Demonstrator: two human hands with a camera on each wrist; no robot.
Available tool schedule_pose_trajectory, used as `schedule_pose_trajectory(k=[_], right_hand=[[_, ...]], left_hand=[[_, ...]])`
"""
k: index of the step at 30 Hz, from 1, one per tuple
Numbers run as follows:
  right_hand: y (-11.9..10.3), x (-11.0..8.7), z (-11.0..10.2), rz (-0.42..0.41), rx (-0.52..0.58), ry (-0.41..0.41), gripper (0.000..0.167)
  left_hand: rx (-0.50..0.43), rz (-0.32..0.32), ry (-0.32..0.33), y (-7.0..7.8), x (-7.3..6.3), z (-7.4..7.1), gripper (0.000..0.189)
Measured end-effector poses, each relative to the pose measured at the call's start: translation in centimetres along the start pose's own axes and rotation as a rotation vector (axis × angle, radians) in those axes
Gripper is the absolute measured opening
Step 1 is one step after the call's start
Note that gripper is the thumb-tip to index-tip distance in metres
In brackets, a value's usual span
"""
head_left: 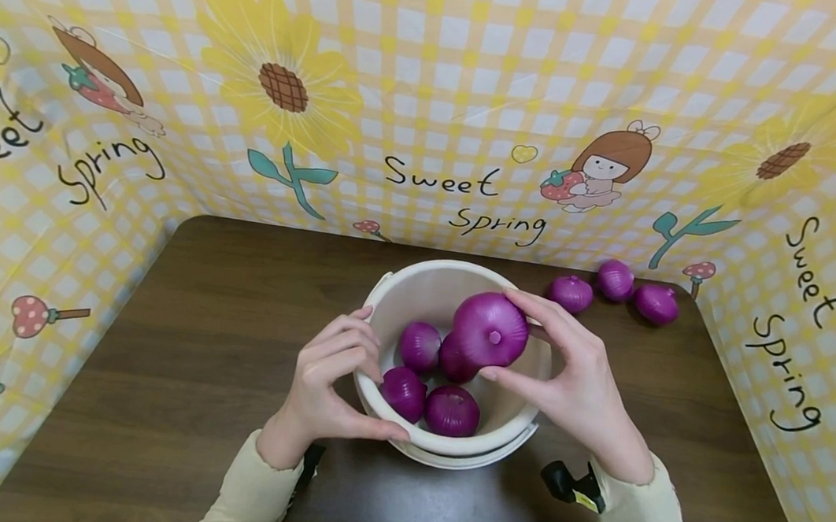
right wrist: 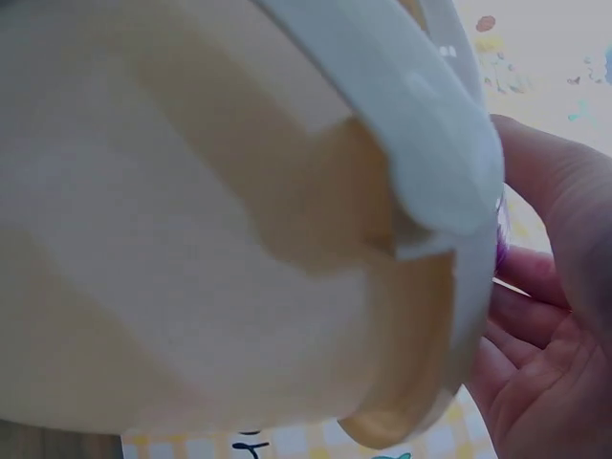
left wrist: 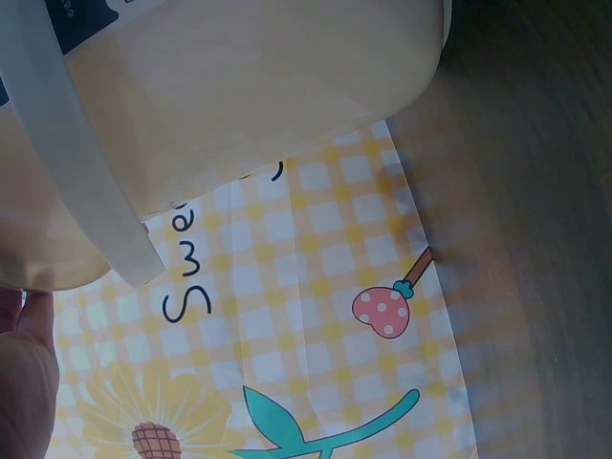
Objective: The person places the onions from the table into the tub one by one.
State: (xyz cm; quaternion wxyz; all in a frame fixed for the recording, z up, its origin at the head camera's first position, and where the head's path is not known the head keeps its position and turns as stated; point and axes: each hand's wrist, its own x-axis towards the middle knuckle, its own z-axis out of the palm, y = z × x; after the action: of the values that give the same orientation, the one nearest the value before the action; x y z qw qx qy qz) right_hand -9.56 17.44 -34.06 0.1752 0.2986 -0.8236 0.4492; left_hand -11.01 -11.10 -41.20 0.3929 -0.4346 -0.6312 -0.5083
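In the head view a white bucket (head_left: 461, 446) stands at the middle of the table, its mouth facing up. Several purple onions lie inside, among them a front onion (head_left: 452, 413) and a left one (head_left: 420, 346). My left hand (head_left: 326, 382) grips the bucket's left rim, thumb along the front edge. Over the bucket's right side, my right hand (head_left: 575, 380) holds a purple onion (head_left: 491, 328) between thumb and fingers. This onion partly covers another in the bucket. The right wrist view shows mostly the bucket's wall (right wrist: 191, 239), with the right hand (right wrist: 555, 296) beyond the rim.
Three more purple onions, including a left one (head_left: 570, 294) and a right one (head_left: 656, 304), sit at the back right of the brown table (head_left: 172, 358). A yellow checked cloth (head_left: 427, 96) surrounds the back and sides. The bucket's handle (left wrist: 72, 143) hangs down outside.
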Motion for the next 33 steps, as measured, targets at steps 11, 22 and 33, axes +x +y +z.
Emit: schedule_pose_trajectory(k=[11, 22, 33], right_hand=[[0.6, -0.1, 1.0, -0.065, 0.052, -0.056, 0.079], [0.6, 0.0, 0.4, -0.055, 0.012, -0.033, 0.068], [1.1, -0.1, -0.2, -0.065, 0.036, 0.012, 0.06]], left_hand=[[-0.008, 0.0, -0.001, 0.0, 0.2, 0.0, 0.057], [-0.008, 0.01, 0.004, 0.0, 0.1, 0.0, 0.057], [-0.006, 0.003, 0.002, 0.0, 0.1, 0.0, 0.057]])
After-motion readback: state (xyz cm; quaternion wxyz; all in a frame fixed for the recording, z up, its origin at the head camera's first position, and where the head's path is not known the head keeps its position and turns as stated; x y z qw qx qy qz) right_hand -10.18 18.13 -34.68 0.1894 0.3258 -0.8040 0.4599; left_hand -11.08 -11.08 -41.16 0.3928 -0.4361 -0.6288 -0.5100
